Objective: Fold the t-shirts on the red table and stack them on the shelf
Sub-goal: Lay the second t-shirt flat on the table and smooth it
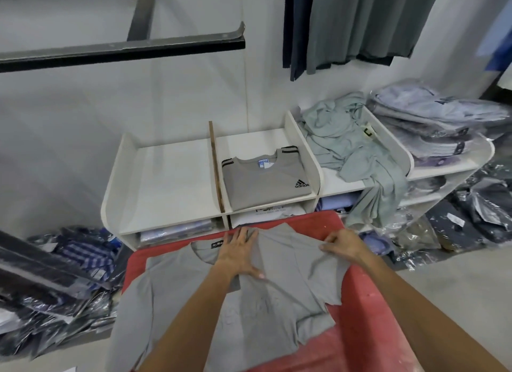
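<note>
Now we pin the grey t-shirt [266,296] flat on the red table [360,302] with our spread left hand [238,256] as an anchor, while our right hand [342,245] pinches its right side, folding it inward.

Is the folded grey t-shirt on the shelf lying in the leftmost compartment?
No. The folded grey t-shirt lies in the second compartment from the left of the white shelf, right of the wooden divider.
</note>
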